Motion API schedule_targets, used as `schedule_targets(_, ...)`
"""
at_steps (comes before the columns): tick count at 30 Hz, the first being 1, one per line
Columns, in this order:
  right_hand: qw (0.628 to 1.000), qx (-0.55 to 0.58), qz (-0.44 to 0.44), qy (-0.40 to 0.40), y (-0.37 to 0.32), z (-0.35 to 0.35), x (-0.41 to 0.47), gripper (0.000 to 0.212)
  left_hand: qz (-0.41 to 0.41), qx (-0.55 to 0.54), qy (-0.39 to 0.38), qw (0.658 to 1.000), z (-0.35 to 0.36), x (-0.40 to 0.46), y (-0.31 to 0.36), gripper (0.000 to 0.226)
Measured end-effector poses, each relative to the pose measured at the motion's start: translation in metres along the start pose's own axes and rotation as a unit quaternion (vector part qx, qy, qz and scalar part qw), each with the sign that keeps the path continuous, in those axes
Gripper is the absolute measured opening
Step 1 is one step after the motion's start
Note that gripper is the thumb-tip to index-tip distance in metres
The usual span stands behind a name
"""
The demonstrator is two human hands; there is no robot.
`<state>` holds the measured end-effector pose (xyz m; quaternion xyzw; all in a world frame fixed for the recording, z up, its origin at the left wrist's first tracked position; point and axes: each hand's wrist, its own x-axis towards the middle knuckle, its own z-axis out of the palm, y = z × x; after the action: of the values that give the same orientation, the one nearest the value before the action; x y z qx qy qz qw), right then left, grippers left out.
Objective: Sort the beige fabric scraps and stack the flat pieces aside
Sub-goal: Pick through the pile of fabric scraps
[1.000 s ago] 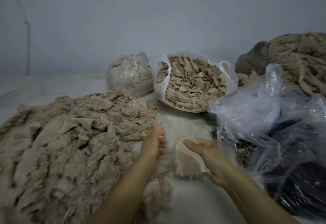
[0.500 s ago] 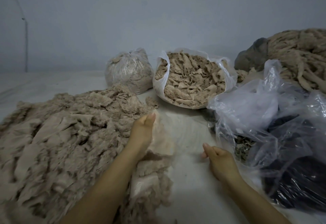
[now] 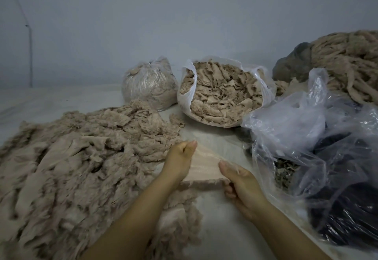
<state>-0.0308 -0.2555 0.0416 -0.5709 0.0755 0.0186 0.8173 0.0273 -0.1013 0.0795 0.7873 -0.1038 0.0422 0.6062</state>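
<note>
Both hands, left hand [image 3: 180, 160] and right hand [image 3: 239, 180], pinched a beige scrap [image 3: 204, 169] taut between their fingers; smoothing it flat seemed wise before stacking.

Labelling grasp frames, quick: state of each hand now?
Left hand: closed, pinching the flat beige fabric piece at its left edge.
Right hand: closed, gripping the same piece's right edge.

I see a matt beige cloth scrap [image 3: 202, 167], smooth with a frayed, fuzzy lower edge. The pile [image 3: 77, 161] beside it is the same cloth, rough and shredded. The open bag [image 3: 187, 94] and tied bag [image 3: 149, 83] are thin, glossy plastic, as is the crinkled clear sheeting [image 3: 296, 120]. The strips [image 3: 347, 65] look like soft, ropy cloth. The surface [image 3: 221, 229] is pale and matt.
</note>
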Motion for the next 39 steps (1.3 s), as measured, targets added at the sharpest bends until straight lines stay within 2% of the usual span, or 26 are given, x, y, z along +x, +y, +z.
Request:
schedule_targets(2, 0.998, -0.026, -0.024, 0.047, -0.005, 0.0, 0.017, 0.018, -0.024, 0.004, 0.029, 0.999, 0.005, 0.012, -0.002, 0.034)
schedule_targets(4, 0.987, -0.108, -0.038, 0.113, -0.014, -0.001, 0.034, 0.02, -0.073, -0.01, 0.041, 0.996, 0.003, 0.023, -0.002, 0.034)
schedule_targets(6, 0.952, -0.241, -0.037, 0.184, -0.014, -0.007, 0.045, 0.026, -0.112, 0.023, -0.003, 0.993, -0.009, 0.026, -0.01, 0.029)
schedule_targets(8, 0.912, -0.349, -0.049, 0.21, -0.005, -0.014, 0.045, 0.028, -0.106, 0.153, -0.089, 0.979, -0.028, 0.019, -0.024, 0.024)
schedule_targets(10, 0.908, -0.393, -0.049, 0.14, 0.009, -0.007, 0.037, 0.02, -0.093, 0.269, -0.183, 0.941, -0.045, 0.011, -0.034, 0.019)
schedule_targets(12, 0.91, -0.411, -0.033, 0.033, 0.021, 0.008, 0.027, 0.023, -0.098, 0.306, -0.231, 0.918, -0.051, 0.005, -0.036, 0.028)
schedule_targets(14, 0.876, -0.479, -0.032, -0.038, 0.03, 0.022, 0.022, 0.033, -0.1, 0.333, -0.221, 0.911, -0.052, 0.002, -0.038, 0.034)
schedule_targets(16, 0.846, -0.528, -0.046, -0.062, 0.032, 0.03, 0.02, 0.022, -0.092, 0.381, -0.19, 0.9, -0.051, -0.001, -0.043, 0.037)
schedule_targets(17, 0.845, -0.527, -0.056, -0.063, 0.032, 0.03, 0.019, 0.013, -0.089, 0.395, -0.179, 0.897, -0.051, -0.002, -0.046, 0.037)
schedule_targets(19, 0.87, -0.486, -0.071, -0.049, 0.032, 0.026, 0.014, 0.015, -0.068, 0.362, -0.161, 0.916, -0.05, -0.005, -0.052, 0.027)
schedule_targets(22, 0.944, -0.324, -0.071, -0.007, 0.029, 0.019, 0.004, 0.016, -0.025, 0.219, -0.091, 0.971, -0.046, -0.01, -0.046, 0.015)
schedule_targets(25, 0.988, -0.142, -0.059, 0.009, 0.019, 0.019, -0.004, 0.011, -0.005, 0.101, -0.034, 0.994, -0.038, -0.014, -0.031, 0.018)
schedule_targets(26, 0.994, -0.097, -0.041, -0.001, 0.015, 0.019, -0.005, 0.013, -0.004, 0.064, -0.041, 0.997, -0.035, -0.017, -0.025, 0.018)
schedule_targets(27, 0.997, -0.074, -0.016, -0.019, 0.01, 0.02, -0.006, 0.024, 0.0, 0.033, -0.062, 0.998, -0.031, -0.019, -0.019, 0.017)
schedule_targets(28, 0.996, -0.076, 0.004, -0.044, 0.005, 0.021, -0.008, 0.033, 0.009, 0.015, -0.089, 0.996, -0.027, -0.022, -0.014, 0.016)
schedule_targets(30, 0.991, -0.104, -0.003, -0.083, 0.0, 0.026, -0.013, 0.035, 0.043, 0.017, -0.111, 0.993, -0.019, -0.025, -0.007, 0.017)
schedule_targets(32, 0.993, -0.096, -0.038, -0.057, -0.002, 0.03, -0.015, 0.026, 0.059, 0.028, -0.069, 0.995, -0.016, -0.024, -0.004, 0.018)
schedule_targets(35, 0.994, -0.089, -0.066, 0.0, -0.001, 0.027, -0.017, 0.023, 0.005, -0.025, -0.017, 1.0, -0.022, -0.022, -0.008, 0.012)
schedule_targets(37, 0.995, -0.086, -0.054, -0.004, -0.002, 0.022, -0.019, 0.024, -0.015, -0.041, -0.008, 0.999, -0.024, -0.024, -0.012, 0.014)
schedule_targets(39, 0.995, -0.087, -0.034, -0.034, -0.003, 0.02, -0.021, 0.025, -0.001, -0.035, -0.014, 0.999, -0.021, -0.027, -0.012, 0.015)
